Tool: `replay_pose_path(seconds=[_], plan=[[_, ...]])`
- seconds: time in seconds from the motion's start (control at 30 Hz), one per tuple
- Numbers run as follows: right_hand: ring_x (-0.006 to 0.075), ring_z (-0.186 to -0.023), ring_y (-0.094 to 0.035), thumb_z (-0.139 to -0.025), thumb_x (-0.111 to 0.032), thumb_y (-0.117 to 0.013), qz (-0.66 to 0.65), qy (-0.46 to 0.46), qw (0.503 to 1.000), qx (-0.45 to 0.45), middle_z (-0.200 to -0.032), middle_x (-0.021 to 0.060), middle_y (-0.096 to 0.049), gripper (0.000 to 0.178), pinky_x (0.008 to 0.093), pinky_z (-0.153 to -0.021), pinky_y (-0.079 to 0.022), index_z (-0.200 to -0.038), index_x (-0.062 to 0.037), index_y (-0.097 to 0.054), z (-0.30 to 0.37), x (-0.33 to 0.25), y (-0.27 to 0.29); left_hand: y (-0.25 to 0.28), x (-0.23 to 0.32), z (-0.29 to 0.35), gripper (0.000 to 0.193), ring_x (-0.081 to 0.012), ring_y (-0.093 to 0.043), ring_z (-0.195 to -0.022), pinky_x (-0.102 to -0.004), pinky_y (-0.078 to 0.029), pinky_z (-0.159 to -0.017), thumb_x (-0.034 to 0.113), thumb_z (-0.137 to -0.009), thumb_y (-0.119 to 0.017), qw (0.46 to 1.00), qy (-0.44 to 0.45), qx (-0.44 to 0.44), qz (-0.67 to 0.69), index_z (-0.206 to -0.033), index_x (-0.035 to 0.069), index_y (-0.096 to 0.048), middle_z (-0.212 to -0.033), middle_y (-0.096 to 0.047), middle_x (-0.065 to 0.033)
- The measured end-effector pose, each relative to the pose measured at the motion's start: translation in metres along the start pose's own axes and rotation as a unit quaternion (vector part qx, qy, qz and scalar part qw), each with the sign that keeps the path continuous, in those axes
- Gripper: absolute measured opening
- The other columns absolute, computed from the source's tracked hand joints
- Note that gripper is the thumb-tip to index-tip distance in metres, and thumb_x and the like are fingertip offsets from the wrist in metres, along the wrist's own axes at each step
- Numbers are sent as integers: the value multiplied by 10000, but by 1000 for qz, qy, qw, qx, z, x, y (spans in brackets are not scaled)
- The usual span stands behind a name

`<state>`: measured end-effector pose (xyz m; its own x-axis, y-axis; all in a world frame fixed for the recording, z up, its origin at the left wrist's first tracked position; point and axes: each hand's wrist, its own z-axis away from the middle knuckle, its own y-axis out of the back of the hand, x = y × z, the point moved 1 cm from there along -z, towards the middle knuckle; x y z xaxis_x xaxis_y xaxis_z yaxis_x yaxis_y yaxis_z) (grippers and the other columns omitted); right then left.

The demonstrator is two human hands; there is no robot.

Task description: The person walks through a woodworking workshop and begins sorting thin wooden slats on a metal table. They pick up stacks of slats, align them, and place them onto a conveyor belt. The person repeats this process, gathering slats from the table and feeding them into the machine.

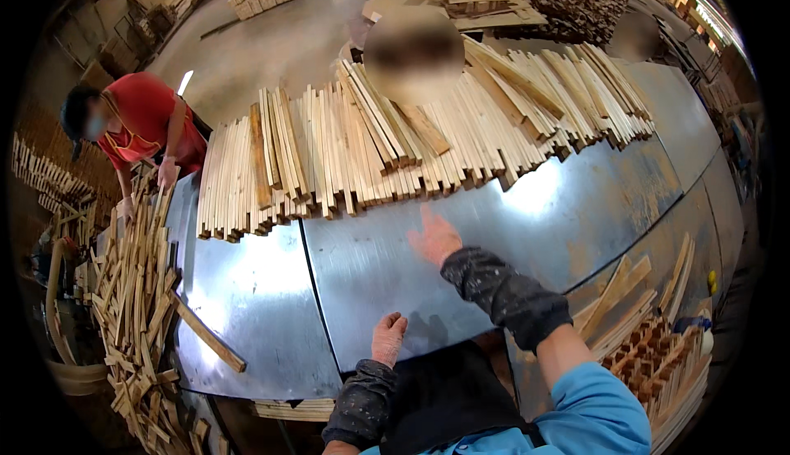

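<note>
Centrally, the right hand (434, 237) reaches open-palmed, holding nothing, toward a row of pale wooden slats (395, 155) across the upper frame; the left hand (388, 337), seemingly loosely curled and empty, rests on the metal table (247, 307).

wood slats (411, 150) on metal table (362, 274), loose sticks (136, 307) left
</note>
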<state>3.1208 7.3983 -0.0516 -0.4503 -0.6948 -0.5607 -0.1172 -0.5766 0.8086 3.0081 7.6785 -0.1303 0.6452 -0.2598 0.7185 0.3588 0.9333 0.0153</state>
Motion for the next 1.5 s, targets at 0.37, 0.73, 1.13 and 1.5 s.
replay_pose_path(seconds=[0.37, 0.73, 1.13, 1.5], plan=[[344, -1117, -718, -867, -464, -712, 128, -87, 977, 148, -1274, 214, -703, 740, 481, -925, -555, -1388, 44, -577, -292, -51, -47, 35, 8, -85, 421, -220, -668, -931, -371, -550, -888, 298, -931, -801, 979, -39, -23, -199, -1191, -11, -684, -1019, -720, -101], [365, -1058, -702, -829, -315, -785, -432, -144, 889, 44, -1103, 223, -729, 543, 457, -936, -551, -1253, -10, -636, -16, 26, 47, 37, -4, -116, 279, -128, -586, -696, -295, -485, -586, 190, -990, -715, 976, -58, -82, -192, -1189, 20, -618, -936, -645, -47], [393, -1038, -690, -895, -329, -745, -25, -392, 785, 479, -1072, 232, -698, 463, 499, -909, -555, -1238, -35, -644, 482, 101, 283, -128, -4, -74, 274, -116, -545, -628, -287, -445, -550, 144, -937, -670, 908, -85, -299, -280, -1148, -31, -662, -823, -630, -41], [414, -1436, -533, -1009, -429, -651, 180, -746, 568, 297, -1568, 245, -549, 775, 517, -1196, -432, -1625, -21, -415, 735, 158, 281, -178, -16, -28, 327, -174, -596, -707, -375, -474, -636, 277, -957, -642, 831, -85, -382, -394, -880, -30, -725, -754, -645, -54]])
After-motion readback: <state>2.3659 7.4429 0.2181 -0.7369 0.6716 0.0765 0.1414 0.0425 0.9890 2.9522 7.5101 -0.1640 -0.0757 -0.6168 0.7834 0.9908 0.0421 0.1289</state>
